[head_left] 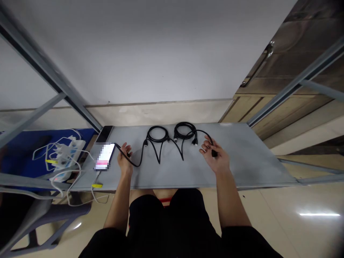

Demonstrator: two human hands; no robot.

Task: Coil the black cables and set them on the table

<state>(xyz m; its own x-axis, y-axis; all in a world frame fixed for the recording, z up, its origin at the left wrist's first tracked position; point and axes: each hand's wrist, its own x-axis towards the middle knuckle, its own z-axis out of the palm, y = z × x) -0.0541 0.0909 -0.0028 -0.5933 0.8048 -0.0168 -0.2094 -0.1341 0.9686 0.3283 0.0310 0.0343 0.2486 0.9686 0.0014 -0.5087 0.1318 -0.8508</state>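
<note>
Black cables (185, 137) run sideways between my right hand (218, 161), holding a plug (214, 153) pointing at me, and left hand (124, 159); its grip I can't tell.

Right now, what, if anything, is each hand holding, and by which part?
Right hand: a black cable, by its plug end. Left hand: a length of cable crosses it; grip unclear.

1. Left sleeve (107, 240) and right sleeve (242, 240): black, loose, ending near the elbows;
2. shorts (188, 206): black, with a small red trace at the left leg's outer edge;
3. left hand (124, 157) and right hand (215, 157): bare.
</note>
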